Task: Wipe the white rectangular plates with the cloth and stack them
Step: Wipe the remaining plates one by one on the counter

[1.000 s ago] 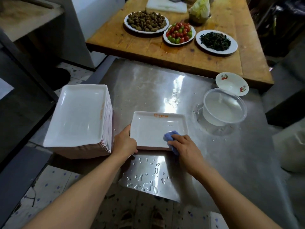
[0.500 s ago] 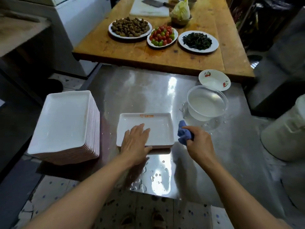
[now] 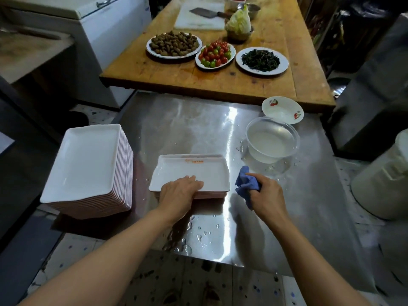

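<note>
At centre frame, my left hand (image 3: pixel 180 193) lies flat, fingers spread over the near lip of a white rectangular plate (image 3: pixel 192 173) on the wet steel table (image 3: pixel 194 127); half a second earlier it sat further in across the plate. A second plate edge shows beneath. My right hand (image 3: pixel 263 195) grips the bunched blue cloth (image 3: pixel 246 184) just right of the plate, off its surface, where a second ago it was wiping inside. The tall plate stack (image 3: pixel 88 166) stands at left; a clear water bowl (image 3: pixel 272 140) at upper right.
</note>
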Action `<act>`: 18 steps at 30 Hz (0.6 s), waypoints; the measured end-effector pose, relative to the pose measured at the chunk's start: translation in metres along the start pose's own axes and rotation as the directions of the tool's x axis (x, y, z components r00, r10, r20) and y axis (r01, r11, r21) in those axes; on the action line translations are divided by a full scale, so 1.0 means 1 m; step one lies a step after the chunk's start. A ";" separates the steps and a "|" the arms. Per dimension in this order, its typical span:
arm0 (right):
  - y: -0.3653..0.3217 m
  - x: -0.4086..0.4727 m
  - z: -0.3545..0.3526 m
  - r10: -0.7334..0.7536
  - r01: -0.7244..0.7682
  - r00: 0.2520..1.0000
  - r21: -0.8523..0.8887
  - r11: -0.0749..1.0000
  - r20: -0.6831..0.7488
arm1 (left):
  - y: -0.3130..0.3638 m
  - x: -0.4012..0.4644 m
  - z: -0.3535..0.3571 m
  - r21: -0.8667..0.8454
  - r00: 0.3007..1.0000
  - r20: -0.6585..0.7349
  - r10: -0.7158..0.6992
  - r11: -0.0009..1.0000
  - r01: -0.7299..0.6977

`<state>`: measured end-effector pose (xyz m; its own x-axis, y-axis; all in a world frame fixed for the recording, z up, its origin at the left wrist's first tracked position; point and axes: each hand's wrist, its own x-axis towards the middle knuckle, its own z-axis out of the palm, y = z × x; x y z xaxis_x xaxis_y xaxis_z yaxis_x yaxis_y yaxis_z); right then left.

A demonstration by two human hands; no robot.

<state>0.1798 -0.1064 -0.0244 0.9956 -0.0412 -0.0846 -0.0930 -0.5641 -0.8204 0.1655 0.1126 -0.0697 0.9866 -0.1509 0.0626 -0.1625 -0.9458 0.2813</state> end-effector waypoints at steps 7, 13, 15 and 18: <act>-0.038 -0.004 -0.013 -0.035 0.039 0.999 0.177 0.983 -0.026 | 0.008 0.020 -0.063 -0.083 0.984 -0.155 -0.086 0.994 0.074; -0.104 -0.009 -0.013 -0.330 0.364 0.930 0.269 0.892 -0.164 | 0.000 0.005 -0.125 -0.700 0.936 -0.156 -0.314 0.704 0.119; -0.127 -0.007 -0.011 -0.427 0.453 0.889 0.171 0.875 -0.168 | -0.002 -0.005 -0.141 -0.855 0.936 -0.075 -0.343 0.505 0.117; -0.161 -0.007 -0.006 -0.563 0.565 0.822 0.007 0.825 -0.084 | -0.004 -0.016 -0.157 -0.955 0.943 0.007 -0.333 0.277 0.105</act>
<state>0.1877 -0.0202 0.1115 0.8721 0.2140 0.4399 0.4860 -0.4828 -0.7285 0.1478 0.1643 0.0788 0.9844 0.1710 -0.0412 0.0423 -0.0030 0.9991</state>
